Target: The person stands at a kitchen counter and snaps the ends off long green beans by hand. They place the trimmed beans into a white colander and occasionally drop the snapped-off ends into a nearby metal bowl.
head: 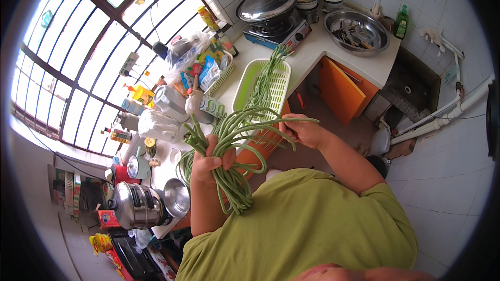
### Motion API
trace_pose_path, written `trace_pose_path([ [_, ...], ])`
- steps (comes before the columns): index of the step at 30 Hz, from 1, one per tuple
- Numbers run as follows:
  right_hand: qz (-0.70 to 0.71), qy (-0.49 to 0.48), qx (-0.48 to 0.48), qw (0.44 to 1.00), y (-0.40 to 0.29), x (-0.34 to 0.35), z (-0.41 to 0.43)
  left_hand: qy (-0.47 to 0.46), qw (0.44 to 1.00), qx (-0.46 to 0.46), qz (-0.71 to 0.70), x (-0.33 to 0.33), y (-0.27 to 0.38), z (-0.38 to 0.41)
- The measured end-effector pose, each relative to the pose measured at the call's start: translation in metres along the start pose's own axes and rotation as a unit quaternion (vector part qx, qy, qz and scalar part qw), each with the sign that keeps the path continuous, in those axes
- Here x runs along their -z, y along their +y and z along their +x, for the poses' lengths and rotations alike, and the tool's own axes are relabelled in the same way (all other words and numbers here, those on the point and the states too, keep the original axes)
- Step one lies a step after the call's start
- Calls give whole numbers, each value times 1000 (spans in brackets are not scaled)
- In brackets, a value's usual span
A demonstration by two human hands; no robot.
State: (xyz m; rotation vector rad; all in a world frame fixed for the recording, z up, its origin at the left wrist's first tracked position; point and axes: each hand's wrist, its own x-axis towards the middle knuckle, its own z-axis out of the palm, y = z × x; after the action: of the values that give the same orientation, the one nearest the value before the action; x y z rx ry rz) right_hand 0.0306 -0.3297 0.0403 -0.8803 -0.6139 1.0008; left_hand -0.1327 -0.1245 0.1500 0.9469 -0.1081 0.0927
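My left hand is closed around a thick bunch of long green beans, whose looped ends hang below the fist. With the fingers of my right hand I pinch the ends of one or more beans that stretch over from the bunch. Beyond both hands, a white-rimmed green plastic basket stands on the counter, and more long beans lie lengthwise in it, reaching over its far end. Further beans lie on the counter behind my left hand, partly hidden.
A lidded wok sits on a portable gas stove. To its right is a steel basin with utensils. Bottles, a white jug and a steel pot crowd the left side. An orange cabinet door hangs open below the counter.
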Motion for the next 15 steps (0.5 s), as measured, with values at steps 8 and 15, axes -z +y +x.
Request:
trace_pose_path([
  [8,-85,119,67,987,-9,3,-5,33,999,-21,6,6,4,-5],
  [15,-220,199,234,926,-9,8,-2,42,997,-29,60,14,5,-9],
])
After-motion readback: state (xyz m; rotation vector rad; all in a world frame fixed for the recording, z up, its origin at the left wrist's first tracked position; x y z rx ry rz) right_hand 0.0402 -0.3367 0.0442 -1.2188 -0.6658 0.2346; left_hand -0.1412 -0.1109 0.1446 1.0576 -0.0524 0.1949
